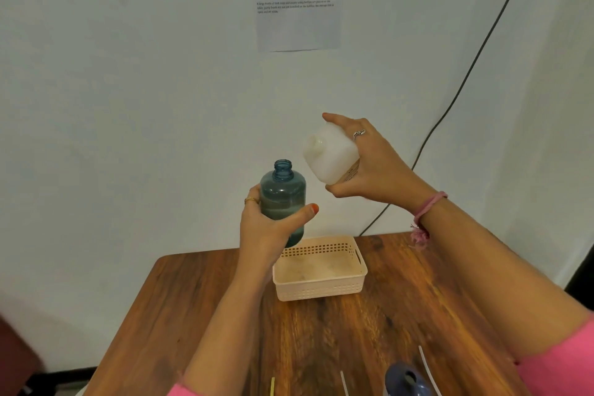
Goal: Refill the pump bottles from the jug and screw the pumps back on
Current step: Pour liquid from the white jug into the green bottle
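Observation:
My left hand (270, 228) grips a translucent blue pump bottle (282, 194) upright in the air above the table; its mouth is open, no pump on it, and a pale liquid fills roughly its lower half. My right hand (369, 161) holds a white jug (331, 154) up and to the right of the bottle, tilted with its open spout pointing left toward the bottle's mouth. The spout and the bottle's mouth are apart. No liquid stream is visible.
A pale pink perforated basket (319, 286) sits on the wooden table (401, 299) below the hands. At the near edge are a dark blue bottle's top (406, 379) and thin pump tubes (426, 363). A black cable (466, 80) runs down the white wall.

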Motion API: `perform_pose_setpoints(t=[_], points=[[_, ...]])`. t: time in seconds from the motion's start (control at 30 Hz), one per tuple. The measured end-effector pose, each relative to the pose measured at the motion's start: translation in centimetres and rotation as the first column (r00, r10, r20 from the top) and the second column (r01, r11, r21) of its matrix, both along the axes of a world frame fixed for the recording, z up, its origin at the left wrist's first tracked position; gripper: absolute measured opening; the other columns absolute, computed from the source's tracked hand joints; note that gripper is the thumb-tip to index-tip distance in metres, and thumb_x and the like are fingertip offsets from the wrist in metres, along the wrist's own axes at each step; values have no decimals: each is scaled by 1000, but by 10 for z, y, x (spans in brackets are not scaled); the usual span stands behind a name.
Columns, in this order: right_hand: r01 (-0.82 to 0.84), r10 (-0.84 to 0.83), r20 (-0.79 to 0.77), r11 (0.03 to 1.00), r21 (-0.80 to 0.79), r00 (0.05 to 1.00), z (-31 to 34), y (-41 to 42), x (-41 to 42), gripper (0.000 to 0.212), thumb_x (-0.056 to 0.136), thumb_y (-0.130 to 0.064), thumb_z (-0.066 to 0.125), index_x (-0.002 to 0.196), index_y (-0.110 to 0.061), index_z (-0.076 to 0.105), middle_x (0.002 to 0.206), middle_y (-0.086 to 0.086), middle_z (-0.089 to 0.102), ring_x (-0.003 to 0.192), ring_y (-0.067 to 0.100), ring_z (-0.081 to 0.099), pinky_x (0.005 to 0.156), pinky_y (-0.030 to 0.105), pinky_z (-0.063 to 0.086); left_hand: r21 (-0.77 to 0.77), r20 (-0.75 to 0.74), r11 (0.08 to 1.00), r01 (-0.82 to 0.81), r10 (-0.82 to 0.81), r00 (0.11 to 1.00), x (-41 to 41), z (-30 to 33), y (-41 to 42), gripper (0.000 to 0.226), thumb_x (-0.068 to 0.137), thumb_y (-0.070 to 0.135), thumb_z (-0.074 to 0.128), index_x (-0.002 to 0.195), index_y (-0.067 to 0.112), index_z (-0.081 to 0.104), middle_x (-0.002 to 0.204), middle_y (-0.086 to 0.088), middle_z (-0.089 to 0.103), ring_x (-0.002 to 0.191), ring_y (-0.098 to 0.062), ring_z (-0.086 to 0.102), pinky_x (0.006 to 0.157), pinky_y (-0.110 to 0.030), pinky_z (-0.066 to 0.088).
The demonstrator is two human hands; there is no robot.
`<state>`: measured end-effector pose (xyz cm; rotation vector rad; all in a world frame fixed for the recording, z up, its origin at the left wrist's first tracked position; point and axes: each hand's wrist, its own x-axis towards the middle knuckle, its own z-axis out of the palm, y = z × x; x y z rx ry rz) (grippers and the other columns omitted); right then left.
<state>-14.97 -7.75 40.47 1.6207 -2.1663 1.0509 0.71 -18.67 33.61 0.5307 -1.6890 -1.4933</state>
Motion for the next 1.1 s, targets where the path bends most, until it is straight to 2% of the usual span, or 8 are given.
perform_pose_setpoints(t=[0.17,0.27,0.37,0.6,0.77,0.87,1.0,1.1], points=[[-19,27,173,999,-47,985,-26,11,6,104,58,-21,87,143,-36,28,125,-5,39,105,12,46,74,7,39,17,45,999,-28,27,999,6,-25,5,79,59,25,91,125,26,47,114,7,62,104,-11,62,84,-32,57],[-19,43,276,996,-90,960,-45,19,7,104,58,-23,88,142,-37,28,128,-4,40,107,13,46,79,13,44,14,69,998,-53,52,996,9,-43,10,76,57,26,92,121,28,49,114,7,62,105,-12,62,89,-36,56],[-15,61,348,991,-132,936,-65,28,6,103,58,-23,89,141,-34,30,132,-4,41,112,13,47,82,16,47,-5,92,998,-67,67,994,12,-65,14,70,57,23,92,111,35,50,112,11,63,105,-8,62,86,-30,55],[16,75,488,983,-180,870,-109,47,-3,103,55,-20,90,139,-35,33,132,-3,42,117,16,48,93,37,52,-13,163,993,-113,114,980,17,-128,31,80,56,23,94,122,26,49,118,11,61,110,-6,59,85,-16,53],[33,80,563,982,-188,822,-136,63,-12,103,52,-24,90,138,-36,35,135,-1,42,119,17,50,93,41,52,14,265,988,-153,144,953,20,-179,44,79,54,28,95,120,30,50,112,17,61,107,-6,61,90,-27,51],[60,62,596,981,-183,800,-151,74,-18,103,52,-24,91,138,-36,35,136,0,42,119,17,51,91,41,54,18,311,987,-159,146,939,20,-205,53,79,53,25,95,118,29,50,112,10,61,107,-11,60,93,-32,51],[107,16,622,981,-161,783,-171,90,-24,102,52,-27,91,137,-39,35,137,-2,42,121,17,50,88,40,56,-9,371,987,-159,151,916,23,-233,69,75,51,25,95,114,30,54,117,4,53,109,-8,48,90,-19,42],[150,-19,637,977,-153,771,-185,103,-28,102,52,-28,90,137,-38,35,132,-8,46,121,15,49,93,44,53,6,413,984,-179,161,896,26,-254,78,76,52,26,95,114,31,52,119,1,54,110,-15,51,95,-31,46]])
